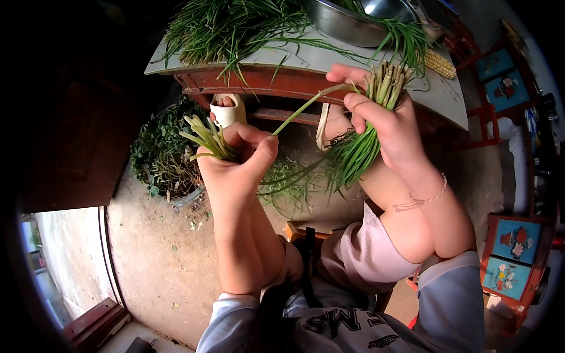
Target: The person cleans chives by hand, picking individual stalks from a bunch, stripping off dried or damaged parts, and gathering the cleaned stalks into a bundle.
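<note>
My right hand (389, 120) is wrapped round a thick bunch of chives (356, 154), its pale cut ends pointing up and its green leaves hanging below. My left hand (242, 154) is closed round a smaller bundle of pale chive stems (207, 140) that stick out past the fingers. Between left thumb and forefinger I pinch one long chive stalk (297, 113), which stretches across to the fingers of my right hand. Thin leaves trail between the two hands; where they start is hidden.
On the red-framed table (247, 87) ahead lie a large heap of chives (226, 35), a metal basin (353, 26) and a corn cob (440, 63). Leafy scraps fill a tub (168, 156) on the floor at left. Loose trimmings (291, 188) lie below my hands.
</note>
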A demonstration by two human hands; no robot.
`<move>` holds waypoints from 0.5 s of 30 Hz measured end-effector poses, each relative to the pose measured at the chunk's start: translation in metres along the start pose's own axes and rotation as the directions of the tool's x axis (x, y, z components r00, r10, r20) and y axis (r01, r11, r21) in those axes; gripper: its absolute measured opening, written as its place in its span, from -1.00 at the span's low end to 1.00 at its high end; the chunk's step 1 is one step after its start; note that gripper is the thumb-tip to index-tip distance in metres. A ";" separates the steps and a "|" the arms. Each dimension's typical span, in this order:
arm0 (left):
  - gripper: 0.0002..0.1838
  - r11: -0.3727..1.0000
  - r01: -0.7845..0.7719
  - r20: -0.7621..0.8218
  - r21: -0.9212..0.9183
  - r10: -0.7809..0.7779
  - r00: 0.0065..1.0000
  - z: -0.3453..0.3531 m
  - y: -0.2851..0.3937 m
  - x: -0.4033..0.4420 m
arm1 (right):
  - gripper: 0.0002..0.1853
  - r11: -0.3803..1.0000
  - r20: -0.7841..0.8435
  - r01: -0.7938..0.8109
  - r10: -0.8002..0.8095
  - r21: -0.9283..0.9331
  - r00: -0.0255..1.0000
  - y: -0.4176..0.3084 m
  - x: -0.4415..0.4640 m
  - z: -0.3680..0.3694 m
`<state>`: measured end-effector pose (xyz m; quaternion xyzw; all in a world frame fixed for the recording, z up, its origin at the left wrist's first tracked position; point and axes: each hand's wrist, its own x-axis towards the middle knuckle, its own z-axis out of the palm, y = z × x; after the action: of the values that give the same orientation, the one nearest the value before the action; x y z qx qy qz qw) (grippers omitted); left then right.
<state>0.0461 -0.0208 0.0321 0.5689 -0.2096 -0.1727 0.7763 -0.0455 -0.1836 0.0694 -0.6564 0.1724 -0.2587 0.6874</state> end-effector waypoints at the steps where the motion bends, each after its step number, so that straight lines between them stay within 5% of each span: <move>1: -0.91 1.000 -0.003 0.000 0.019 0.003 1.000 0.001 0.000 0.000 | -0.83 0.999 0.004 -0.004 0.004 -0.049 1.000 -0.003 -0.002 0.003; 12: -0.91 0.996 0.000 0.024 0.091 -0.002 1.000 0.000 0.003 -0.001 | -0.86 0.972 -0.062 0.138 -0.152 -0.193 0.986 0.016 0.005 0.000; 15: -0.91 0.999 -0.036 -0.005 -0.028 0.036 0.999 -0.006 0.004 0.001 | -0.89 0.966 -0.224 -0.012 -0.048 -0.259 0.973 0.015 0.010 -0.013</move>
<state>0.0501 -0.0151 0.0344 0.5543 -0.2154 -0.1601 0.7878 -0.0434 -0.1999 0.0546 -0.7077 0.2764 -0.3143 0.5691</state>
